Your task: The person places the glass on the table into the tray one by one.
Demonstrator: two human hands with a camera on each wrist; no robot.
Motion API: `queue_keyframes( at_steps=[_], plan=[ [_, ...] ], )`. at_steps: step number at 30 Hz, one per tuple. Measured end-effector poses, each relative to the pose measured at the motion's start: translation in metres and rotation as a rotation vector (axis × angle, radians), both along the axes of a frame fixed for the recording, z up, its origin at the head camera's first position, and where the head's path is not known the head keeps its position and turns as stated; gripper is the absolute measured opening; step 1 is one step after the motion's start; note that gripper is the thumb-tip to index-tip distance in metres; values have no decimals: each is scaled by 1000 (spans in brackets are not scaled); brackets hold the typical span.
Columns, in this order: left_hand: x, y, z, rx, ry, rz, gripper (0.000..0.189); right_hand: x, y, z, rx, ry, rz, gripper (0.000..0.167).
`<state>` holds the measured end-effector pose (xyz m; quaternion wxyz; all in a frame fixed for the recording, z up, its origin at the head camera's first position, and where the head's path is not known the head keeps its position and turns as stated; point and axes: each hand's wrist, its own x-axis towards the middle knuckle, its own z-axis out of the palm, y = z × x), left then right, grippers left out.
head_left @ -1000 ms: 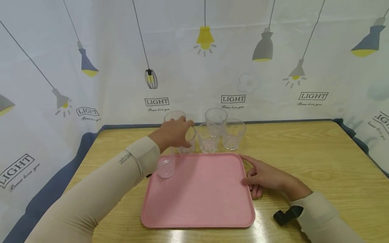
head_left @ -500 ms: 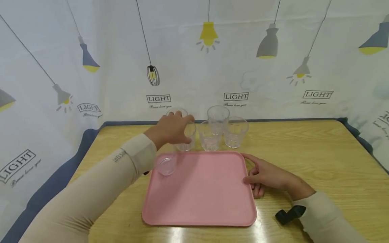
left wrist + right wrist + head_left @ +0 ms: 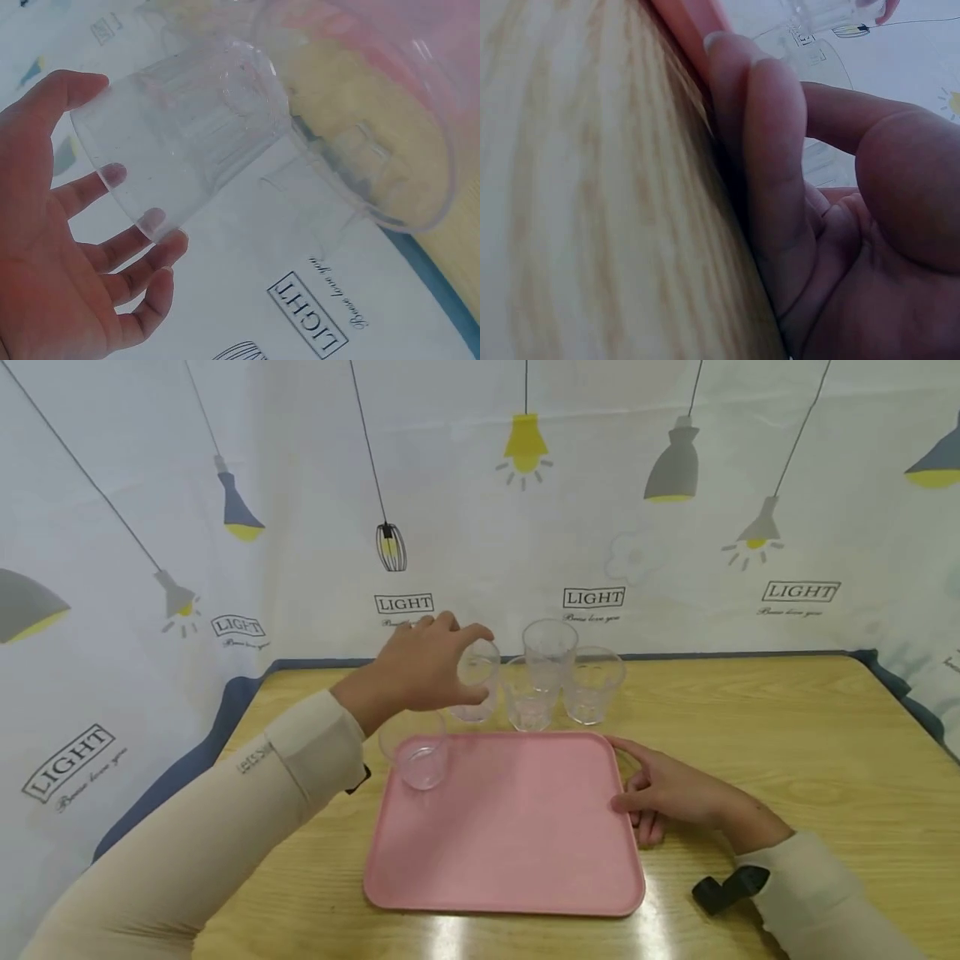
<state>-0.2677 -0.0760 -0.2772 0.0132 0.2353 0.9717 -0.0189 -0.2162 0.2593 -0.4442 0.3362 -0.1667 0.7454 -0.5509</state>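
Observation:
In the head view my left hand (image 3: 423,664) reaches over the far left of the pink tray (image 3: 510,827). Its thumb and fingers grip a clear plastic cup (image 3: 180,127) around the rim, base toward the table, as the left wrist view shows. Another clear cup (image 3: 422,768) stands upright on the tray's far left corner, below my left wrist. My right hand (image 3: 675,789) holds the tray's right edge, thumb on the rim and index finger along the far corner. Its other fingers are curled beside the edge, and the right wrist view has them close against the wooden table.
Behind the tray stand more clear cups: one front cup (image 3: 530,703), one farther back (image 3: 551,652), and one to the right (image 3: 592,689), overlapping in view. A white cloth (image 3: 480,485) printed with lamps hangs behind and beside the wooden table (image 3: 787,718).
My left hand has risen slightly and drawn left, showing more of the tray cup's rim. The right hand keeps its hold on the tray. The head view has shifted a little.

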Motion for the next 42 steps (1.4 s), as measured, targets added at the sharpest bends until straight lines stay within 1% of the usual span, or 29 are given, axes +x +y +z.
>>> queue_keyframes(
  at_steps=[2,5,9,14,20,25,29,34,38,42],
  plan=[
    [6,0,4,3,7,-5,69,0,0,0,1,1,2,95],
    [16,-1,8,6,13,-29,69,0,1,-2,-2,-1,4,95],
    [29,-3,10,8,9,-64,71,-1,2,-4,-17,-10,11,96],
    [47,-8,13,22,19,-85,70,-2,3,-5,-30,-20,14,97],
    [70,-16,16,33,36,-81,71,-2,3,-6,-32,-29,11,98],
    [90,-26,17,75,41,-83,71,-3,2,-5,-29,-25,7,98],
    [104,-32,14,88,44,-83,69,-2,1,-3,-20,-22,4,97],
    [116,-40,6,84,30,-74,68,0,0,0,-14,-18,2,97],
    [124,-47,-2,80,5,-59,67,2,1,1,-19,-10,10,96],
    [129,-56,-12,75,2,-42,69,2,0,1,-27,-5,14,95]
  ],
)
